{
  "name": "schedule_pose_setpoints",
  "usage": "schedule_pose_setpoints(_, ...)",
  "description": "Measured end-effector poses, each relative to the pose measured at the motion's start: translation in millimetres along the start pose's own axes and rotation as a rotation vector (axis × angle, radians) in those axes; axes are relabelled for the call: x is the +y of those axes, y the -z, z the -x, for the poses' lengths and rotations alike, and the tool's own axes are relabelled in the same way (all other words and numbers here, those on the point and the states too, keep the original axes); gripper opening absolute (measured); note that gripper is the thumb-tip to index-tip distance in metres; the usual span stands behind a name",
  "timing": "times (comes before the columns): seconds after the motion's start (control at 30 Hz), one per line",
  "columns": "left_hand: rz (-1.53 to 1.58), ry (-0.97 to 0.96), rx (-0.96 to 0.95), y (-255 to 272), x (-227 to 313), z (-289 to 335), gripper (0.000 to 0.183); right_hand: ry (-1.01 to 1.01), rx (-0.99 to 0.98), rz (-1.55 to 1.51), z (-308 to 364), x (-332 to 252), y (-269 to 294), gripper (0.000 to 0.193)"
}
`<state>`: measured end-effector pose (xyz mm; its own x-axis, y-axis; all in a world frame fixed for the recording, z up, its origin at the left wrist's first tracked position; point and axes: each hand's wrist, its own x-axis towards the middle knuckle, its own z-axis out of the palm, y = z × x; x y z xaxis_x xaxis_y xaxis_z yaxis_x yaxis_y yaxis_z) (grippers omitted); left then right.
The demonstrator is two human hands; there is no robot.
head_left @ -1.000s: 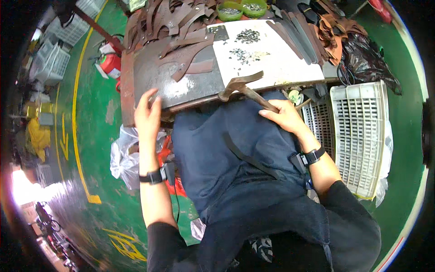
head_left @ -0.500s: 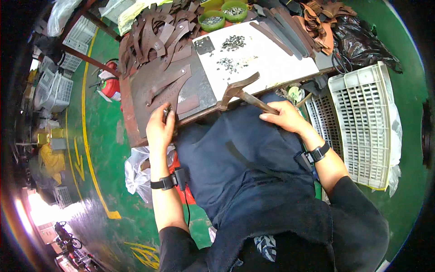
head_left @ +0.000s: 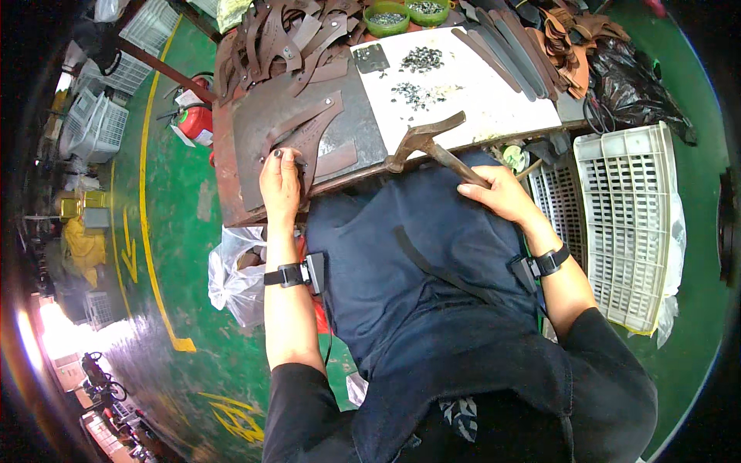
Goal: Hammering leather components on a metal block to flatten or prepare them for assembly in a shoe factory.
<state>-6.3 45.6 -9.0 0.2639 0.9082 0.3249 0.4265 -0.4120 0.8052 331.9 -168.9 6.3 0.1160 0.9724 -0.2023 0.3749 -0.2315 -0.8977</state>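
Observation:
My right hand (head_left: 505, 197) grips a hammer (head_left: 457, 163) by its wooden handle. The worn metal head hovers at the table's near edge, in front of the white board. My left hand (head_left: 281, 189) is at the near left of the dark work slab (head_left: 255, 116), thumb and fingers pinched together. A small dark piece shows at the fingertips; its kind is too small to make out. Those fingers are at the near end of a brown leather piece (head_left: 312, 135) with a narrow strap and a metal stud. A smaller brown leather scrap (head_left: 336, 158) lies beside it.
Small dark metal parts (head_left: 421, 60) lie heaped on the white board (head_left: 494, 116). Behind are green bowls (head_left: 386, 29) of fittings and piled brown leather pieces (head_left: 270, 46). White plastic crates (head_left: 625, 224) stand at right. A red fire extinguisher (head_left: 193, 122) is at left.
The view has shifted, so the table sits a little higher and further right. My left hand has moved forward onto the strap's near end. The hammer stays in my right hand.

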Motion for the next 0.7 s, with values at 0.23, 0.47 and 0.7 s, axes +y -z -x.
schedule_pose_setpoints(0.23, -0.031, -0.166, -0.036, -1, 5, -5, 0.033, 0.016, 0.031, -0.096, 1, -29, -9, 0.028)
schedule_pose_setpoints(0.47, -0.044, -0.167, -0.081, 2, -2, 0, 0.026, 0.113, -0.175, -0.386, -16, -132, -44, 0.019)
schedule_pose_setpoints(0.7, -0.055, -0.161, -0.116, 3, 2, -1, 0.024, 1.019, 0.075, -0.693, -21, -180, -65, 0.033)
